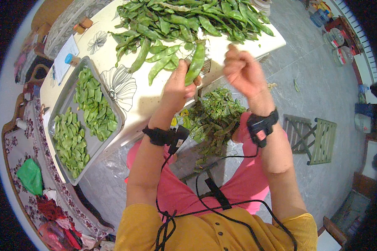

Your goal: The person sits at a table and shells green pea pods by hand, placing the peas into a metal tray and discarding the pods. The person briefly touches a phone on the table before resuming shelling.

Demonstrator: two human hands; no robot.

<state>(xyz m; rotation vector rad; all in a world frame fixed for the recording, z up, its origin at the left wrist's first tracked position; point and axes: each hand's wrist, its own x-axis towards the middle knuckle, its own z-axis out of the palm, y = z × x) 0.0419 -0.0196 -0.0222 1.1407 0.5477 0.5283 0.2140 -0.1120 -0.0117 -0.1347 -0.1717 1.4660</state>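
My left hand [177,86] grips a broad, flat green bean pod [196,64] that stands upright between thumb and fingers. To its right my right hand [245,70] is raised beyond the table's edge, fingers curled and blurred; whether anything is pinched in it is unclear. A large heap of bean pods [182,23] covers the far part of the table [147,97]. Several loose pods [160,67] lie just left of the held one. On the left, a grey metal tray [92,155] bears two piles of broken pod pieces, a nearer one [69,141] and a farther one [95,106].
Below the table edge lies a pile of leafy trimmings [220,119] on the floor. A folding stool [322,141] stands at right. Past the tray are a blue-capped jar [72,59] and paper [66,58]. Black cables [207,210] run from both wrist straps across my lap.
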